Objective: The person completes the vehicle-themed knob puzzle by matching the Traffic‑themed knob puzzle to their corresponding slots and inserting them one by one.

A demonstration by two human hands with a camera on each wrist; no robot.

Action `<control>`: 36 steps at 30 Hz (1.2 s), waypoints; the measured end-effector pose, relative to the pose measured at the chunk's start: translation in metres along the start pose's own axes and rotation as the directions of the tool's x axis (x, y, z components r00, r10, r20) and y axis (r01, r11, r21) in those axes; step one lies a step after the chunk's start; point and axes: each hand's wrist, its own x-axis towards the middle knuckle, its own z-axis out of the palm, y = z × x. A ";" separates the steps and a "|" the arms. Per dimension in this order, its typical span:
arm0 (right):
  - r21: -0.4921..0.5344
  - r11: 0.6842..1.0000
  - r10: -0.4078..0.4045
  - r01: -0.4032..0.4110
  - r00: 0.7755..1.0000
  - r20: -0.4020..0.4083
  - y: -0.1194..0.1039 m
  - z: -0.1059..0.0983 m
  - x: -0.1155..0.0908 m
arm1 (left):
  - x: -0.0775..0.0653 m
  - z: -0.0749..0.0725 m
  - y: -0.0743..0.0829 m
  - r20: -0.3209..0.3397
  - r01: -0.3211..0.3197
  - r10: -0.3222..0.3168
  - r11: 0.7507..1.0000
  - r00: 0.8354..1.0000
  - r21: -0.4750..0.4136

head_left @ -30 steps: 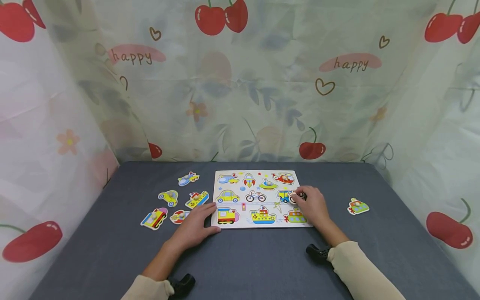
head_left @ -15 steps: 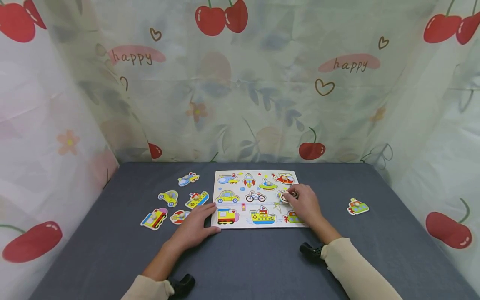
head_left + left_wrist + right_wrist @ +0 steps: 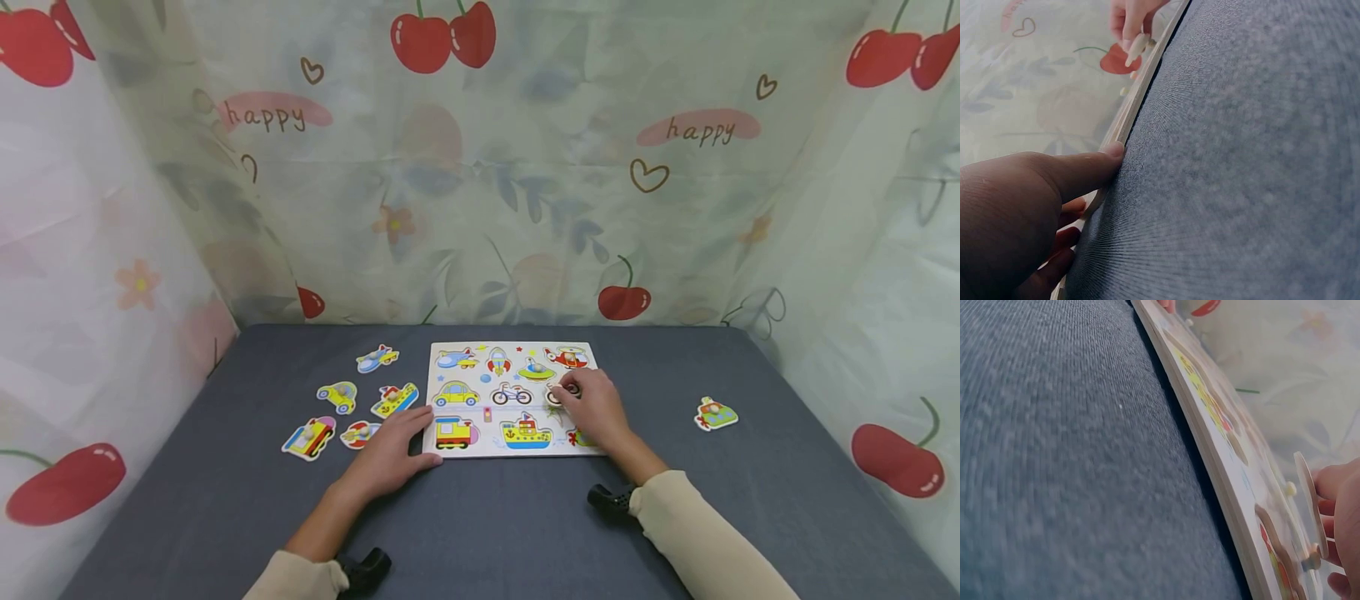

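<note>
A white puzzle board [image 3: 495, 421] with vehicle pictures lies on the table. My left hand [image 3: 390, 450] rests at its near left corner, fingers along the left edge. In the left wrist view the thumb [image 3: 1088, 175] touches the near edge. My right hand [image 3: 596, 408] pinches a thin wooden puzzle piece [image 3: 1310, 500] with dark wheels, probably the bicycle, tilted above the board. That piece is just right of the bicycle picture [image 3: 512, 393], and the fingers partly cover it. A helicopter piece [image 3: 567, 357] sits at the board's far right.
Loose pieces lie left of the board: a plane [image 3: 377, 358], a car [image 3: 336, 397], a boat [image 3: 394, 400], a train [image 3: 308, 437] and a rocket [image 3: 360, 433], close to my left hand. A submarine piece [image 3: 716, 413] lies far right. Patterned cloth [image 3: 465, 250] encloses the table.
My right hand has moved left across the board with the wheeled piece, from over the bus picture toward the bicycle picture. My left hand stays at the board's corner.
</note>
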 end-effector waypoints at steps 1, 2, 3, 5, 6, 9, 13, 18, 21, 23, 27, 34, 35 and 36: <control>-0.006 1.000 -0.001 0.001 1.000 0.004 -0.001 0.001 0.000 | 0.000 0.000 0.000 0.000 0.001 -0.001 1.000 1.000 0.001; -0.009 1.000 -0.005 0.005 1.000 0.004 -0.001 0.002 0.000 | 0.000 0.000 0.000 0.000 0.001 -0.001 1.000 1.000 0.003; -0.012 1.000 -0.010 0.010 1.000 0.003 -0.002 0.002 0.001 | 0.000 0.000 0.000 0.000 0.002 -0.002 1.000 1.000 0.003; -0.022 1.000 -0.020 0.020 1.000 0.003 -0.004 0.004 0.002 | 0.000 0.000 -0.001 0.001 0.003 -0.003 1.000 1.000 0.005; -0.028 0.999 -0.025 0.026 1.000 0.003 -0.004 0.005 0.002 | 0.000 0.001 -0.001 0.001 0.004 -0.004 1.000 1.000 0.005; -0.041 0.999 -0.027 0.027 1.000 0.011 -0.007 0.007 0.003 | 0.000 0.001 -0.001 0.003 0.006 -0.006 1.000 1.000 0.006; -0.050 0.999 -0.013 0.014 1.000 0.028 -0.010 0.010 0.003 | 0.000 0.001 -0.002 0.001 0.005 -0.005 1.000 1.000 0.005; -0.059 0.998 -0.015 0.016 1.000 0.024 -0.012 0.016 0.005 | 0.000 0.001 -0.002 -0.004 -0.001 0.001 1.000 1.000 0.003; -0.071 0.997 -0.023 0.024 1.000 0.013 -0.014 0.018 0.006 | 0.000 0.001 -0.002 -0.001 0.001 -0.001 1.000 1.000 0.006; -0.084 0.996 -0.027 0.028 1.000 0.008 -0.016 0.018 0.006 | 0.000 0.001 -0.002 0.001 0.003 -0.003 1.000 1.000 0.010; -0.089 0.995 -0.040 0.040 0.999 0.004 -0.020 0.020 0.006 | 0.001 0.001 -0.001 0.002 0.003 -0.003 1.000 1.000 0.014; -0.117 0.992 -0.047 0.049 0.999 0.017 -0.027 0.028 0.009 | 0.000 0.001 -0.001 -0.001 0.006 -0.006 1.000 1.000 0.015; -0.123 0.991 -0.053 0.054 0.999 0.013 -0.027 0.029 0.009 | 0.000 0.001 -0.001 0.000 0.006 -0.006 1.000 1.000 0.015; -0.128 0.990 -0.055 0.056 0.998 0.011 -0.028 0.030 0.009 | 0.000 0.001 -0.001 0.000 0.006 -0.006 1.000 1.000 0.014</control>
